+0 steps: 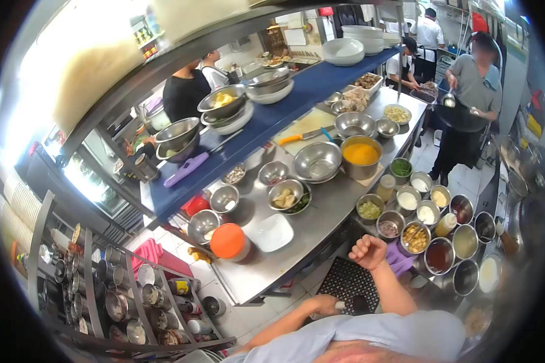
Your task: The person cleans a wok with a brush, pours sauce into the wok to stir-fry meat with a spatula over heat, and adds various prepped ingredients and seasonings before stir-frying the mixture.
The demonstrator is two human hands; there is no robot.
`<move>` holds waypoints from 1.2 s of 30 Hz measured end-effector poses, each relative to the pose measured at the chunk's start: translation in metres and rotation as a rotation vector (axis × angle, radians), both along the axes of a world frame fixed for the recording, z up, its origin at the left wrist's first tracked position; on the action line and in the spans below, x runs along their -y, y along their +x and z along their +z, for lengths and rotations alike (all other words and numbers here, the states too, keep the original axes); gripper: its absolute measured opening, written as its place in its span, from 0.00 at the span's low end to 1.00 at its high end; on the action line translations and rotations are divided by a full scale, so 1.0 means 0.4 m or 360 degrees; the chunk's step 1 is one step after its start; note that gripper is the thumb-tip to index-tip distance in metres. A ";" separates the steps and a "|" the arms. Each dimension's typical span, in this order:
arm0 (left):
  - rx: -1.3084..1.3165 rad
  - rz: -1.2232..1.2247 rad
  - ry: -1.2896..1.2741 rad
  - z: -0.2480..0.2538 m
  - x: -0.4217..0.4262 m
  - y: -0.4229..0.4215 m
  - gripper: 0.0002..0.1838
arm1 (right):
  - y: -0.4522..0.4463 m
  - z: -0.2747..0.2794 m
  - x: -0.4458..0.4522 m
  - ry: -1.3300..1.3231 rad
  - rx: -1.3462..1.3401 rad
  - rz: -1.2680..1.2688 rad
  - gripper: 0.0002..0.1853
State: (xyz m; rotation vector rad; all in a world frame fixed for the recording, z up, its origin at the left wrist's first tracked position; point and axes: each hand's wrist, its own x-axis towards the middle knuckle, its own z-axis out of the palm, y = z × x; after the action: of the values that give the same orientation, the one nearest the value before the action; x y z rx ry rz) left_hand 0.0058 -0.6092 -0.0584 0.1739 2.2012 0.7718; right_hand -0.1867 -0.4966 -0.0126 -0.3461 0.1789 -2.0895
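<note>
My left hand (pixel 325 305) is closed around the light handle of a tool with a dark end (pixel 360 304), low in front of my body. That tool's exact kind is hard to make out. My right hand (pixel 367 251) is raised with its fingers curled in, and nothing shows in them. Just beside it lies a purple cloth (pixel 399 260). Beyond that stand a pot of cut yellow-brown pieces (pixel 415 238), a pot of chopped pinkish food (pixel 390 224) and a pot of dark red sauce (pixel 439 255).
A steel counter (pixel 254 275) holds metal bowls, a white square dish (pixel 271 233), an orange-lidded tub (pixel 229 241), a pot of orange liquid (pixel 361 153) and an orange-handled knife (pixel 300 137). Above runs a blue shelf (pixel 248 145). Another person (pixel 475 78) holds a wok (pixel 460 118).
</note>
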 end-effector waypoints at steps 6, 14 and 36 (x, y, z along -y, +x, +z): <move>0.0157 0.0690 0.0100 -0.022 0.273 0.324 0.24 | 0.327 0.033 0.307 -0.0585 0.0034 0.0937 0.18; -0.1124 0.2628 0.2789 0.025 0.502 0.713 0.24 | 0.633 -0.057 0.472 0.0522 -0.3663 0.1766 0.24; -0.0506 0.2728 0.1113 0.084 0.381 0.376 0.28 | 0.357 0.049 0.509 0.0314 -0.2950 0.1871 0.15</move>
State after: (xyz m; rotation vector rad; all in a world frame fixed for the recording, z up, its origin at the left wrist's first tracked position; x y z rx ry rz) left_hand 0.1564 -0.7614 -0.0247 -1.5076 1.8006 2.4674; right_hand -0.0439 -0.7002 0.0068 -1.6443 0.9309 -0.1028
